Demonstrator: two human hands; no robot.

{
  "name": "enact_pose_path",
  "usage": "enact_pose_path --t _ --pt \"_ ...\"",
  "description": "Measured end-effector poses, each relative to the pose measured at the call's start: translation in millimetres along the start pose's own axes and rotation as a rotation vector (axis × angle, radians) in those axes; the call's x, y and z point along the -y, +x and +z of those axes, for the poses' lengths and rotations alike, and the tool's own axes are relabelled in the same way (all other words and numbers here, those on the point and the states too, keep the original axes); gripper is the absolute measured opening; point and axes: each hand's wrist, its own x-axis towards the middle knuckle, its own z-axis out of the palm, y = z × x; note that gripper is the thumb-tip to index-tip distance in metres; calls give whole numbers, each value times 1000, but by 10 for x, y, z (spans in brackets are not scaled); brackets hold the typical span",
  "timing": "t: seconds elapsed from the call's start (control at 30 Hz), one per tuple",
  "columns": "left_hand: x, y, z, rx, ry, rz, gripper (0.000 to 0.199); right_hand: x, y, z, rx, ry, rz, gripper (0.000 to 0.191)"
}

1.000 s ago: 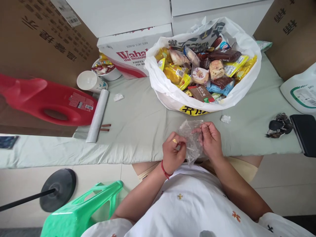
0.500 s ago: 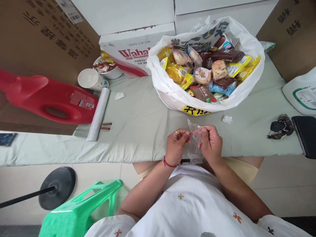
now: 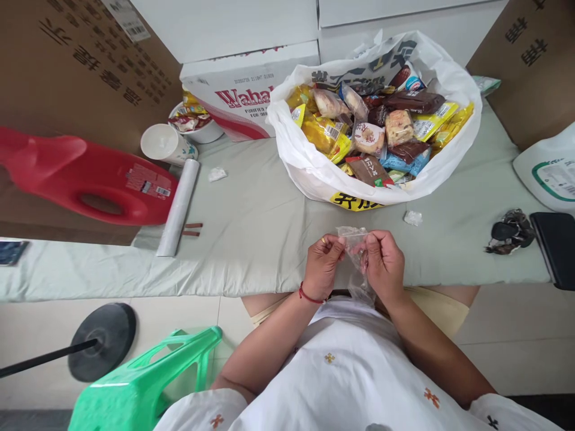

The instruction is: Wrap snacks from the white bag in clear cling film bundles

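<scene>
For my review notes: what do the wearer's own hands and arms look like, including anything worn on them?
The left hand is ungloved, with a gold-coloured ring and a thin red bracelet at the wrist. The right hand is ungloved, with no ring or bracelet visible. Both sleeves are short and white: the left sleeve bears an orange-brown motif, the right sleeve a dark one.

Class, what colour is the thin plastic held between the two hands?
The thin plastic is clear and colourless, best seen in the head view.

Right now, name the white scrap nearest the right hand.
The scrap between the right hand and the snack bag; the other scrap lies left, near the white roll.
</scene>
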Motion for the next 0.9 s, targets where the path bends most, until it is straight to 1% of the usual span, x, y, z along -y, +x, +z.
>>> enact_pose_path --t 0.13,0.33,0.47,0.57,0.67,0.77,0.83,0.9 --pt "14 -21 -33 25 -12 -14 54 24 30 -12 -22 52 55 37" --pt "-3 -62 -51 72 -100 -22 55 56 32 -9 -26 86 80 40" --pt "-3 -74 -58 78 -125 -2 56 37 40 7 -30 161 140 40" --pt "-4 -56 -97 64 -114 8 57 31 87 -3 -66 212 168 40" --pt "-18 -32 -172 40 -115 20 57 26 170 -54 -121 243 156 40" --pt "-44 -19 -229 22 -73 42 54 2 246 -123 -150 212 124 40" --pt "-55 -4 -214 5 -68 39 52 -21 259 -143 -163 164 96 39" --pt "-51 35 -147 -41 -104 -11 51 -34 225 -116 -169 107 69 38"
